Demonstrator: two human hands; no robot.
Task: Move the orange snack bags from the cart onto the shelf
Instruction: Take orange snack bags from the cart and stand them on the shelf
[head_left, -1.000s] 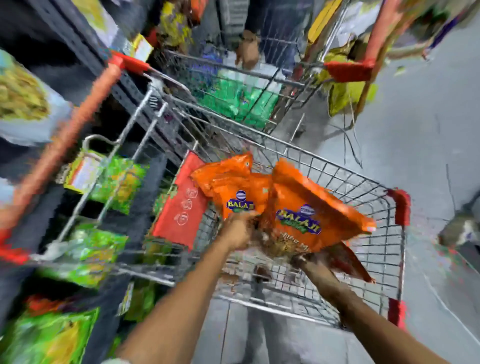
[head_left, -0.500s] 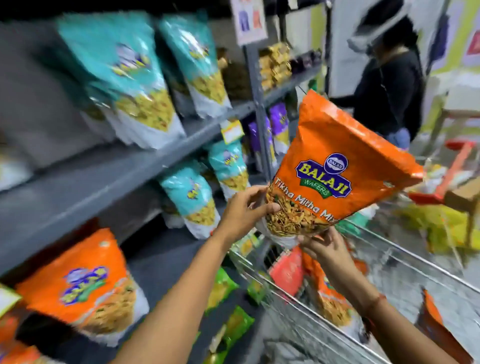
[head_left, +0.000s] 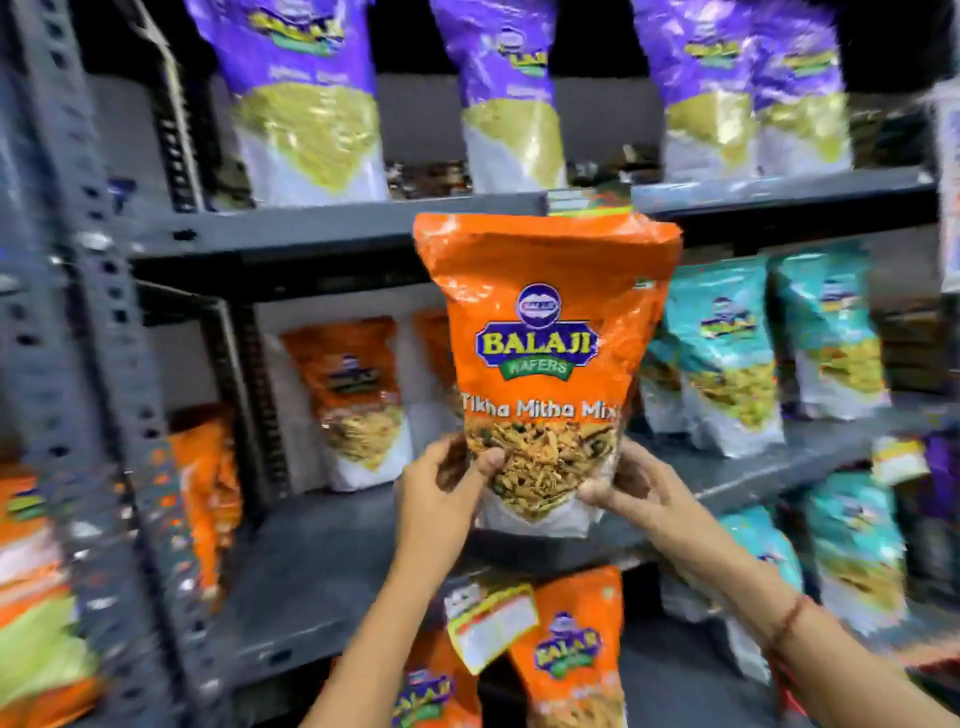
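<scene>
near the bottom middle of the frame, the left hand (head_left: 444, 499) and the right hand (head_left: 628, 486) grip the orange snack bag (head_left: 545, 364) by its low corners, thumbs in front, fingers curled behind; two hands likely keep the floppy bag upright so it can stand; it is up in the air in front of the middle shelf (head_left: 322, 540), facing out; it reads "balaji wafers" and "tikha mitha mix"; behind, more orange bags (head_left: 353, 395) stand at the back; blue bags (head_left: 727, 353) stand to the right; purple bags (head_left: 306, 93) sit along the top.
</scene>
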